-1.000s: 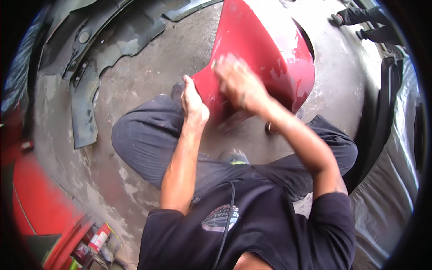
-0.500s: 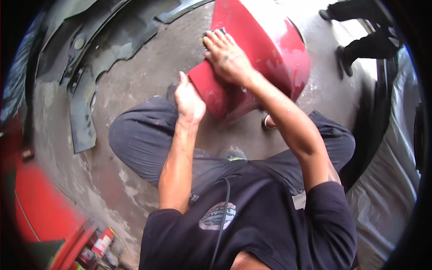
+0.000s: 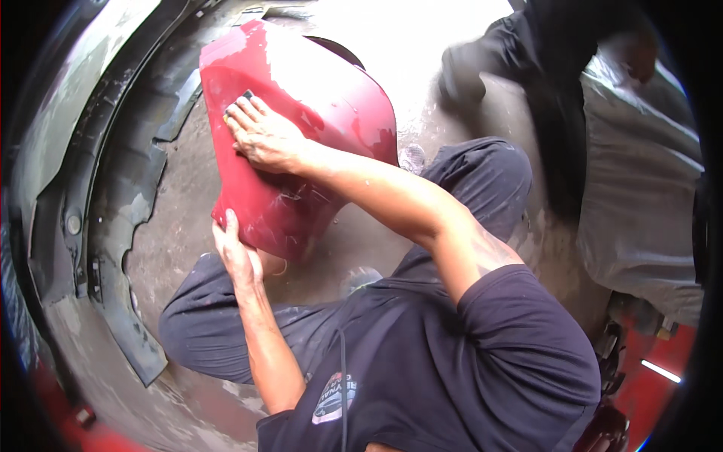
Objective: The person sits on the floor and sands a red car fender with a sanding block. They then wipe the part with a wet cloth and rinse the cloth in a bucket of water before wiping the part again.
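Note:
A curved red car body panel (image 3: 327, 98), with scuffed, pale and wet-looking patches, stands between my bent legs. My left hand (image 3: 237, 252) grips its lower-left edge, thumb up along the edge. Higher on the panel's face, my right hand (image 3: 263, 139) presses a small sanding pad (image 3: 248, 96), dark with some yellow showing, under nearly straight fingers. Much of the pad is hidden by those fingers.
Long dark plastic bumper parts (image 3: 143, 350) curve along the left on the concrete floor (image 3: 173, 211). A blurred person in dark clothing (image 3: 542, 45) is close at upper right, beside a grey covered object (image 3: 640, 196). Red surfaces (image 3: 663, 346) show at lower right.
The view has turned, with the panel and my hands now farther left. My right hand has moved on the panel with the pad. The other person has come closer.

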Demonstrator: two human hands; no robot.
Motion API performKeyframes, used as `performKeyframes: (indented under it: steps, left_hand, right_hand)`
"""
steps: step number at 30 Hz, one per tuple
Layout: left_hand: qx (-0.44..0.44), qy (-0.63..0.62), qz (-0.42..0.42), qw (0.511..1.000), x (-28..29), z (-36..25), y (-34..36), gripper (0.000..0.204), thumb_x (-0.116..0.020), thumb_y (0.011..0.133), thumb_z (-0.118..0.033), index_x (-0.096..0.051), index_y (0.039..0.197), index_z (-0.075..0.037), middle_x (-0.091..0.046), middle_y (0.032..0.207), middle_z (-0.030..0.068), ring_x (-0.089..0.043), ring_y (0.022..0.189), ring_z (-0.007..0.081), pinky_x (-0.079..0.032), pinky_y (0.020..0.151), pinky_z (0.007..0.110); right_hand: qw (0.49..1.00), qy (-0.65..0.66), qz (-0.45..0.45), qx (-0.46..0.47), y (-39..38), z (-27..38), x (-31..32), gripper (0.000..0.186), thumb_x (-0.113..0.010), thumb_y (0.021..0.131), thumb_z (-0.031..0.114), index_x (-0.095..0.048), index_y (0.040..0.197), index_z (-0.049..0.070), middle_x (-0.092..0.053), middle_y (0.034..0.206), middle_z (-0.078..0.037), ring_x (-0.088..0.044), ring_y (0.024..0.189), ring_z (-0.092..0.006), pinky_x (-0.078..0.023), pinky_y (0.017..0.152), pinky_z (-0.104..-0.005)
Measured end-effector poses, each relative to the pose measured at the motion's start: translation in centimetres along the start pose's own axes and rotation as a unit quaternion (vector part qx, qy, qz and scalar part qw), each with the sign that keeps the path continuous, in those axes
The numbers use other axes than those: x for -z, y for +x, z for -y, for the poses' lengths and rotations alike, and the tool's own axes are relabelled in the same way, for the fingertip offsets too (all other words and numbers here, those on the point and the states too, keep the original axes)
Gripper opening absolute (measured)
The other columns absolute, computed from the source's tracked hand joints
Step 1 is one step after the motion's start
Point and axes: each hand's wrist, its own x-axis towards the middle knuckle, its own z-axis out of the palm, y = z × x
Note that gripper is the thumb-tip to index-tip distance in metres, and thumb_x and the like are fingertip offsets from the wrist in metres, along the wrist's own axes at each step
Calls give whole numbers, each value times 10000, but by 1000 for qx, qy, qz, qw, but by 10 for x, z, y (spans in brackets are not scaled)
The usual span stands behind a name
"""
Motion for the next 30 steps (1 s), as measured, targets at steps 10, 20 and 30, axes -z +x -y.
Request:
performKeyframes:
  steps: [10, 20, 30]
  left_hand:
    - [2, 139, -3, 990, 14, 32, -25, 370, -848, 872, -135, -711, 1158, 55, -730, 1064, 101, -682, 869, 198, -552, 827, 342]
    - [-89, 26, 54, 994, -17, -5, -37, 291, -682, 1026, -175, -691, 1191, 64, -722, 1131, 86, -680, 992, 151, -549, 900, 299]
    - [-149, -18, 3, 989, -48, -33, -35, 317, -630, 1055, -183, -650, 1261, 58, -714, 1208, 122, -682, 1073, 181, -548, 954, 328]
  right_hand:
    - [998, 49, -11, -34, 5, 8, 7, 534, -574, 987, 285, -545, 1414, -33, -519, 1497, -238, -439, 1447, -406, -280, 1233, -518]
    - [980, 198, 1, -12, -94, 80, 102, 631, -681, 925, 191, -481, 1480, -31, -418, 1585, -246, -366, 1499, -437, -281, 1229, -576]
    - [971, 236, -40, -17, -81, 97, 117, 576, -646, 969, 254, -525, 1456, -30, -469, 1527, -270, -397, 1470, -463, -307, 1212, -583]
